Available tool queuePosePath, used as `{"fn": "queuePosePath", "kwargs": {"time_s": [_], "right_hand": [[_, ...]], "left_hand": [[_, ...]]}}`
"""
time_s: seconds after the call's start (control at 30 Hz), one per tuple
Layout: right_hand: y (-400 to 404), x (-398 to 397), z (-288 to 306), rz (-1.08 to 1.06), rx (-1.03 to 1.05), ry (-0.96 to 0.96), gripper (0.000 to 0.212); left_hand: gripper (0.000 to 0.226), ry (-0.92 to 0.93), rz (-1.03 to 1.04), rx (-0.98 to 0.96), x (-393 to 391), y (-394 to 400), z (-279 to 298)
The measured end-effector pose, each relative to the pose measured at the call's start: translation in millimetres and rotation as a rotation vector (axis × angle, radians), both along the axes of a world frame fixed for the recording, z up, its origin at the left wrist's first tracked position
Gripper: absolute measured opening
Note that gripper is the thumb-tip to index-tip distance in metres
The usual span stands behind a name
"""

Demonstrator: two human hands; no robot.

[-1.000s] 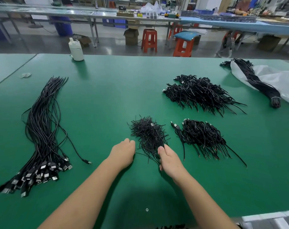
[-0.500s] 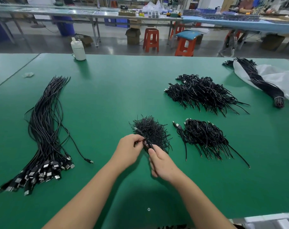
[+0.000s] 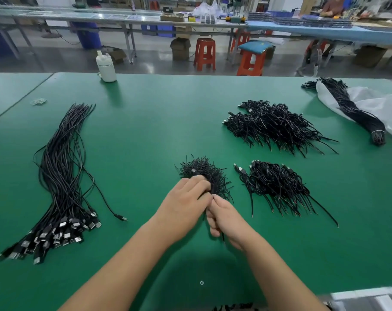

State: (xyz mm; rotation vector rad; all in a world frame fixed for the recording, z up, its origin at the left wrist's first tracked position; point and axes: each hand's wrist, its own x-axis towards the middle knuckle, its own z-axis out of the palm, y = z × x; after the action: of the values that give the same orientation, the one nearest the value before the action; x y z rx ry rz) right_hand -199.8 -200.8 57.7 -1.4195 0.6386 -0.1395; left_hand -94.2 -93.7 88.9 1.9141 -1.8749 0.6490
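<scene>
— Well, what's closest to you?

— My right hand [image 3: 226, 221], fingers curled round a thin black strand [image 3: 223, 238] whose end pokes out under the palm. My left hand [image 3: 186, 205] touches the right and pinches the same strand higher up, at the near edge of the small pile of short black wires [image 3: 204, 171] on the green table [image 3: 145, 131].

— Which step is that?

— Teasing one piece out of the pile, I judge. Next I need a clean pull toward me, so no neighbours get dragged along.

— And beyond?

— Coiled USB cables [image 3: 278, 182] just right of the pile, a bigger heap [image 3: 273, 124] behind them, and long straight USB cables [image 3: 62, 167] well apart on the left.
</scene>
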Motion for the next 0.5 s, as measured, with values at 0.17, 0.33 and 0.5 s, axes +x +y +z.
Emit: {"fn": "queuePosePath", "kwargs": {"time_s": [0.17, 0.33, 0.5], "right_hand": [[-0.9, -4.0, 7.6, 0.072, 0.047, -0.010, 0.023], [4.1, -4.4, 6.2, 0.037, 0.187, -0.057, 0.021], [4.2, -7.2, 5.4, 0.084, 0.042, -0.005, 0.021]], "left_hand": [[0.021, 0.151, -0.044, 0.129, 7.8, 0.8, 0.5], [0.010, 0.365, 0.127, 0.128, 6.4, -3.4, 2.3], [0.011, 0.626, 0.257, 0.203, 5.7, -8.6, 4.9]]}}
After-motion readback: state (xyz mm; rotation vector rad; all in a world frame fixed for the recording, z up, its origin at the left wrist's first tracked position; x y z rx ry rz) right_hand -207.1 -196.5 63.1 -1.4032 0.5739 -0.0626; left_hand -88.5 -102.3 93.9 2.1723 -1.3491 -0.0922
